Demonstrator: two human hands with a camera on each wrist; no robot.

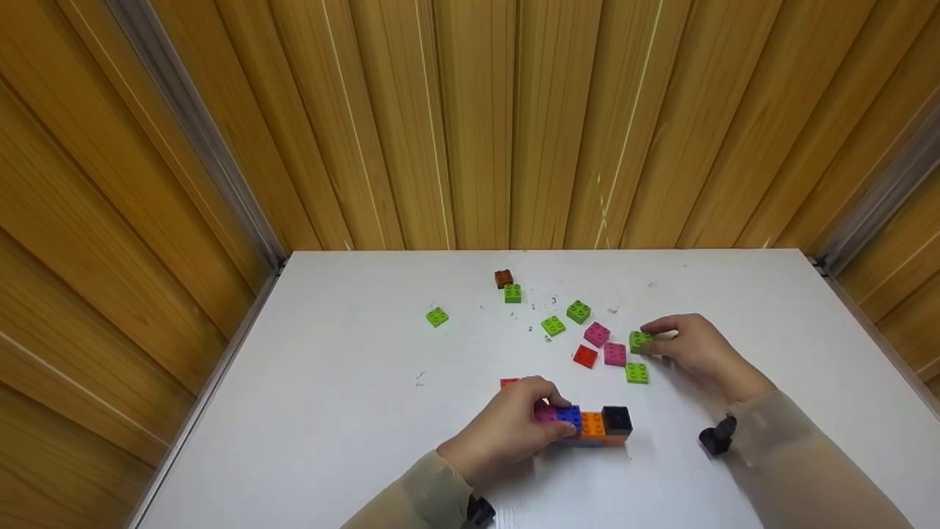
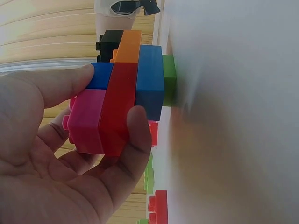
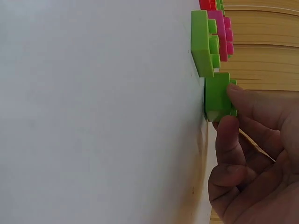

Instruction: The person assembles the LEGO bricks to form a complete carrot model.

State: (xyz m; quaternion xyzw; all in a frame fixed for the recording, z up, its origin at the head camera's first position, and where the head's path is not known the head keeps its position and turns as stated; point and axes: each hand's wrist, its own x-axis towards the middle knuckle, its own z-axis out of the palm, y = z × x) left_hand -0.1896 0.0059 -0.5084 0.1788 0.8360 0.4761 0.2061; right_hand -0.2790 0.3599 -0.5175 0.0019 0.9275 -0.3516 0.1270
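Note:
My left hand [image 1: 514, 415] grips a built block of toy building bricks [image 2: 119, 109] near the front of the table. Its upper layers show a pink brick [image 2: 88, 122], a blue brick [image 1: 568, 419], an orange brick [image 1: 592, 424] and a black brick [image 1: 617, 419] at the right end. Red, blue and green bricks form the layers below. Thumb and fingers press against the pink and red end. Farther right, my right hand [image 1: 698, 349] pinches a green brick [image 3: 218, 95] at the table surface, beside a flatter light green brick [image 1: 637, 373].
Pink bricks [image 1: 615, 354] and a red brick [image 1: 585, 356] lie left of the right hand. More green bricks [image 1: 579, 311] and a brown brick [image 1: 503, 278] are scattered toward the back. Another red brick [image 1: 509, 383] is partly hidden behind the left hand. Wood-patterned walls [image 1: 477, 147] surround the white table [image 1: 330, 367].

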